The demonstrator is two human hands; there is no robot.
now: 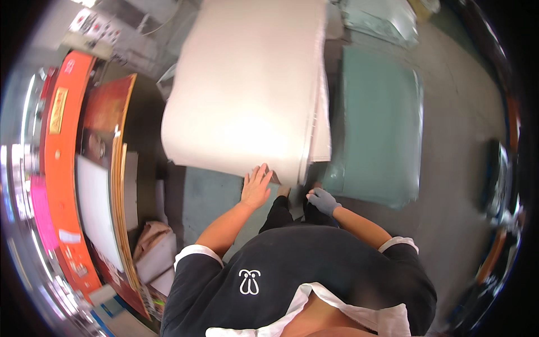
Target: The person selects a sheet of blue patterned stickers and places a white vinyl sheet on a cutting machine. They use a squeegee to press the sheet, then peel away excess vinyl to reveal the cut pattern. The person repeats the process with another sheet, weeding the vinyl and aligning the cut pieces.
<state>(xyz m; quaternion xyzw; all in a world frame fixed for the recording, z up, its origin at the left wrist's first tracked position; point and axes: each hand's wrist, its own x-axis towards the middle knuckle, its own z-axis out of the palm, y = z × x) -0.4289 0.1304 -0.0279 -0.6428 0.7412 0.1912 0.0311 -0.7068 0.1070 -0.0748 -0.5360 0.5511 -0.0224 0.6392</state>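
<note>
A large pale, cream-coloured sheet (241, 84) lies in front of me, its near edge bent slightly downward. More sheet edges show beneath it along its right side. My left hand (257, 188) is bare, fingers spread, with its fingertips at the near edge of the sheet. Just right of the sheet's near right corner, and apart from it, my right hand (323, 200) wears a grey glove with the fingertips showing. Its fingers are curled closed. Whether anything is inside them is hidden.
A green, film-wrapped stack (382, 123) stands right of the sheet, with a clear-wrapped bundle (382, 19) beyond it. At left, an orange panel (64, 151) stands beside several upright boards (120, 196). A brown bag-like wrapping (152, 238) lies near them. Grey floor (449, 112) shows at right.
</note>
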